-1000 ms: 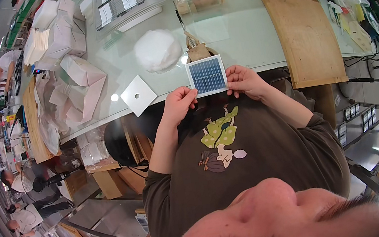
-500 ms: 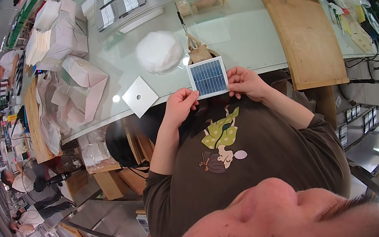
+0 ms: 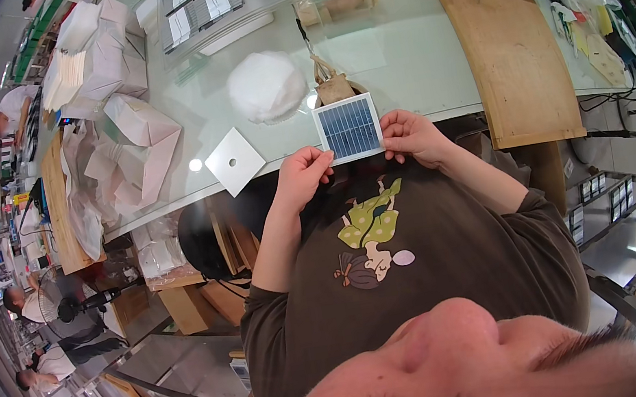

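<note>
No change since a second ago: left hand (image 3: 300, 178) and right hand (image 3: 408, 136) stayed pinching the small solar panel's (image 3: 349, 128) near corners, white card (image 3: 234, 161) just left of the fingers.

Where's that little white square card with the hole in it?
In the head view, the white card lies near the glass table's front edge, left of the solar panel, below the white fluffy pad.

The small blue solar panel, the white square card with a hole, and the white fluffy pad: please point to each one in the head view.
small blue solar panel (image 3: 349, 128), head view, centre of its blue face.
white square card (image 3: 234, 162), head view, flat middle beside the hole.
white fluffy pad (image 3: 266, 87), head view, middle of its top.
</note>
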The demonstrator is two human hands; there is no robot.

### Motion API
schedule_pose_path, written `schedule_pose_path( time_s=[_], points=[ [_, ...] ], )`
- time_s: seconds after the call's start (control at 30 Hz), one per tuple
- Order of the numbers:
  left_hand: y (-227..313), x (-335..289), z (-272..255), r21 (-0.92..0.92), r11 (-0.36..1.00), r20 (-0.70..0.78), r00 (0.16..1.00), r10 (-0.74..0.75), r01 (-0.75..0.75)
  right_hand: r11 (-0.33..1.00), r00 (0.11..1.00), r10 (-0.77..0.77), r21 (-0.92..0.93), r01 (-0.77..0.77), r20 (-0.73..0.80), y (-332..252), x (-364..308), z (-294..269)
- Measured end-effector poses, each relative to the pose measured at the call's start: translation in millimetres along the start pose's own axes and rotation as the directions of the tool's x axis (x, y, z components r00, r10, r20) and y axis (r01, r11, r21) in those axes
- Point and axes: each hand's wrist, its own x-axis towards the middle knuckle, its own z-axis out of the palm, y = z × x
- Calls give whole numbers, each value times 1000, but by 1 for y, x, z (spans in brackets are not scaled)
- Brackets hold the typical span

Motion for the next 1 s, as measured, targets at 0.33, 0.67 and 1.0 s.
schedule_pose_path(
  time_s=[0.33,0.67,1.0],
  points=[
    [0,-1,1,3,1000,10,1000,11,-11,998,1000,-29,49,29,-7,-1,-5,-4],
    [0,0,8,-52,999,-62,998,-17,14,991,968,122,-22,-130,-220,-19,-8,25],
    [17,13,18,-112,993,-131,989,-64,49,970,923,-71,-242,-25,-379,-45,17,22]
  ],
)
